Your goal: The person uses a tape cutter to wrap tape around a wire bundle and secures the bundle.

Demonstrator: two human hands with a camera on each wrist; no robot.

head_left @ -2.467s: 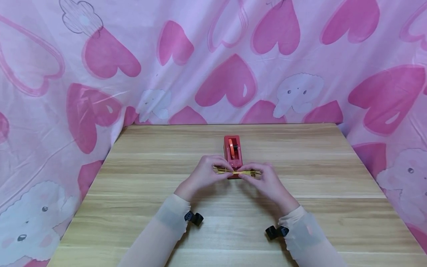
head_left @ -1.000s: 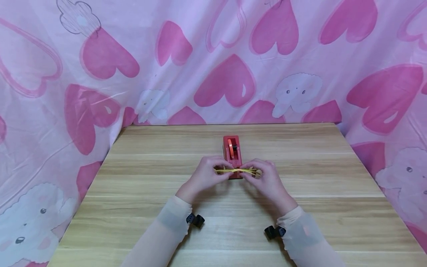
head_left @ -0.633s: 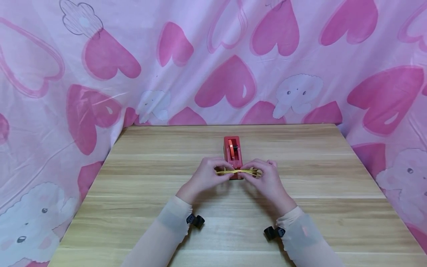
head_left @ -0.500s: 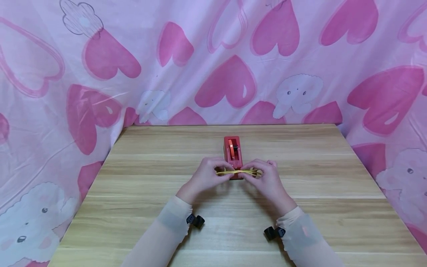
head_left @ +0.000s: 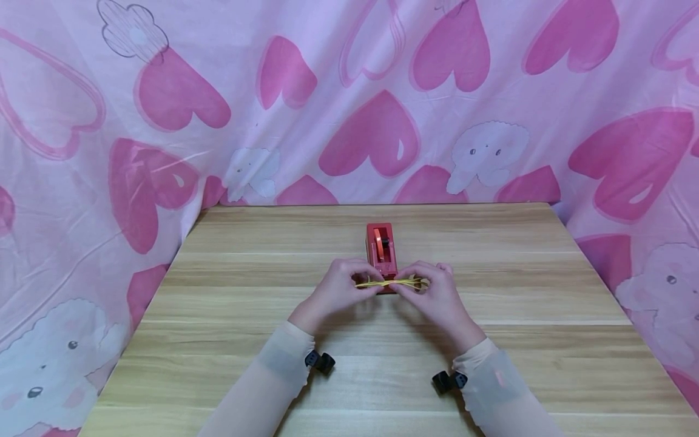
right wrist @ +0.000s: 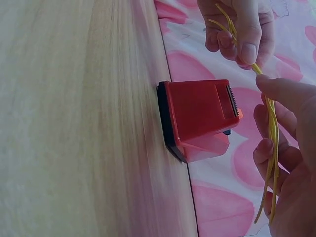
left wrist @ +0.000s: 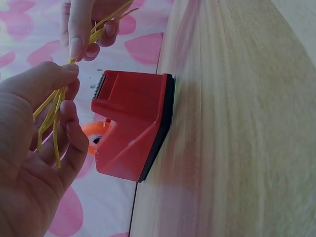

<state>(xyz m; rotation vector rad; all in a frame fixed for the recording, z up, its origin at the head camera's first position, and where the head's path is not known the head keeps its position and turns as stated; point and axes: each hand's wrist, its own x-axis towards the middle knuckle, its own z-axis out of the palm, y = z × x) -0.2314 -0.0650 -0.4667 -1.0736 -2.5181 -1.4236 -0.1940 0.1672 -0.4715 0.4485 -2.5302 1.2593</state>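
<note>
A bundle of thin yellow strands (head_left: 405,283) is stretched level between both hands, in front of a red tape dispenser (head_left: 381,250). My left hand (head_left: 338,284) pinches it between thumb and fingers near its middle. Close beside, my right hand (head_left: 439,296) pinches the same bundle. In the left wrist view, loose yellow strands (left wrist: 55,121) hang across the left palm. The right wrist view has longer yellow strands (right wrist: 272,133) trailing along the right fingers. Whether the strands are bands or string, I cannot tell.
The tape dispenser, with its orange roll (head_left: 379,244) and toothed cutter, stands on the wooden table (head_left: 246,303) just beyond the hands. A pink heart-patterned cloth (head_left: 295,139) hangs behind the table and along its sides. Each wrist wears a small black camera (head_left: 319,362).
Both hands keep pinching the bundle in nearly the same place. The fingertips have moved slightly apart since the oldest frame, and the strands' loose ends have shifted a little. The tape dispenser stays put.
</note>
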